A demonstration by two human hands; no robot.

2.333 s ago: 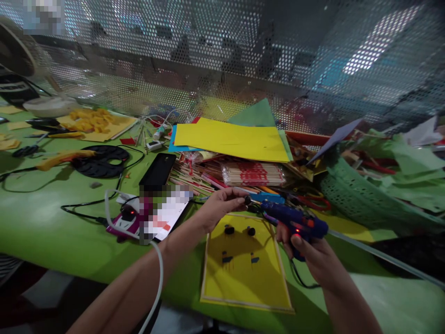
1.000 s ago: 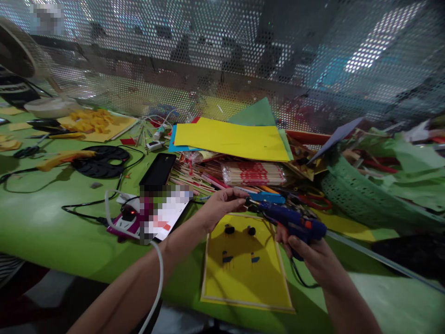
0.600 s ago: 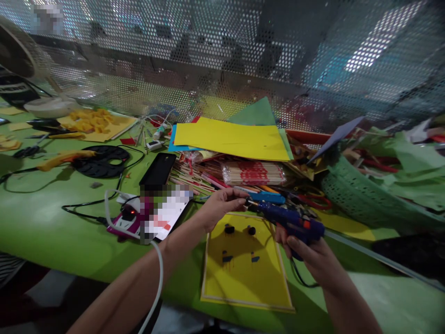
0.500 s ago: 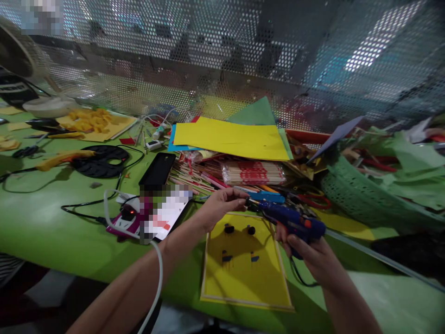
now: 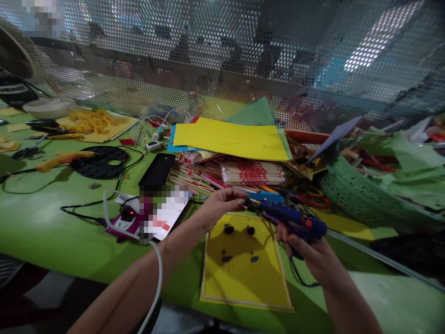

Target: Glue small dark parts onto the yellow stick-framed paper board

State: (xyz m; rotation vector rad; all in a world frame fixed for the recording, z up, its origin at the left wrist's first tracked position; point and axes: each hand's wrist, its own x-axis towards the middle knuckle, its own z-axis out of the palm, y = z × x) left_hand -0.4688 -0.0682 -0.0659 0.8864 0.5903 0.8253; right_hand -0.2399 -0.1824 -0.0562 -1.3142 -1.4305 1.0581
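My right hand [image 5: 311, 255] is wrapped around the grip of a blue hot glue gun [image 5: 285, 214], whose nozzle points left. A long glue stick [image 5: 375, 254] runs out of its back. Just left of the nozzle, my left hand [image 5: 220, 206] pinches a small black piece [image 5: 248, 202] between thumb and fingertips; its exact kind is too small to tell. Beneath both hands lies a yellow sheet [image 5: 245, 278] edged with thin pale sticks. Two round black pieces [image 5: 228, 228] sit on its upper part, and two small dark bird-like figures [image 5: 226, 258] are lower down.
Behind the sheet are bundled sticks [image 5: 253, 173], scissors [image 5: 314, 200] and stacked coloured paper [image 5: 229, 139]. A green basket [image 5: 375, 199] stands right. On the left are a purple power strip [image 5: 134, 222], phones [image 5: 157, 169], a white cable [image 5: 159, 273], a yellow glue gun [image 5: 64, 159] and a fan [image 5: 21, 51].
The glue gun has shifted slightly right, its nozzle a little farther from the black piece. My left hand stays nearly still.
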